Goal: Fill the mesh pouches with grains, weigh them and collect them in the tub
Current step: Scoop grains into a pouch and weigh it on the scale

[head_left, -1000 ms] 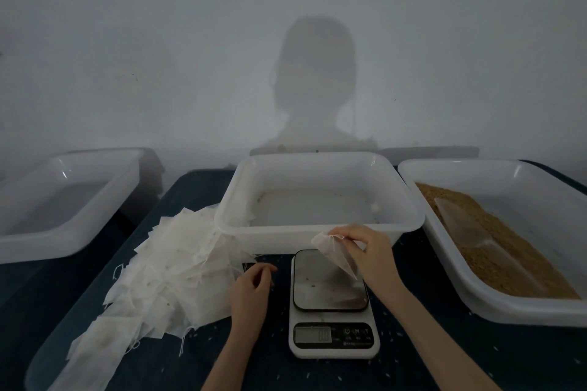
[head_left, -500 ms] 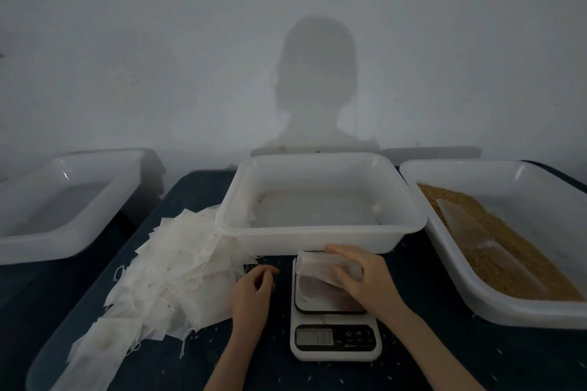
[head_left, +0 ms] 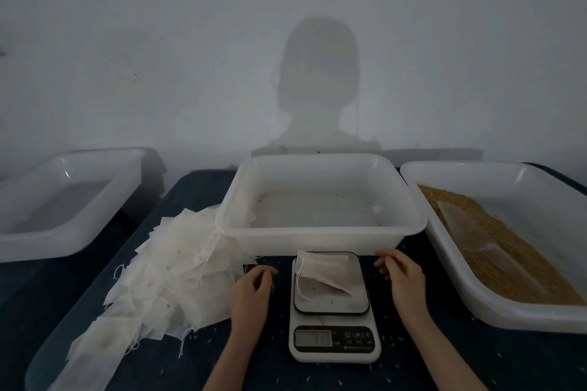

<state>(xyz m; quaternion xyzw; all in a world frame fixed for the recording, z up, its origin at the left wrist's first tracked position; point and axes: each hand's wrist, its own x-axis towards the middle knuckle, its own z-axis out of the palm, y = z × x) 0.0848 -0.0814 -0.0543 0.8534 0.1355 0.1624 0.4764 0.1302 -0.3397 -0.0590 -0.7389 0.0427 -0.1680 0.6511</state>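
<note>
Three white tubs: left tub [head_left: 68, 200] bare inside; middle tub [head_left: 320, 232] holds stray specks; right tub [head_left: 495, 200] holds brown grain [head_left: 508, 251] and a clear scoop [head_left: 463, 232]. One mesh pouch [head_left: 324, 270] lies on the scale [head_left: 333, 308]. Pouch pile [head_left: 171, 273] lies left. Left hand [head_left: 251, 292] and right hand [head_left: 403, 276], fingers loosely curled, flank the scale and hold nothing.

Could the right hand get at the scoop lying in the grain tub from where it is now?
Probably yes. The right hand holds nothing and sits beside the scale; the scoop lies uncovered on the grain, and only the tub's low near rim stands between.
</note>
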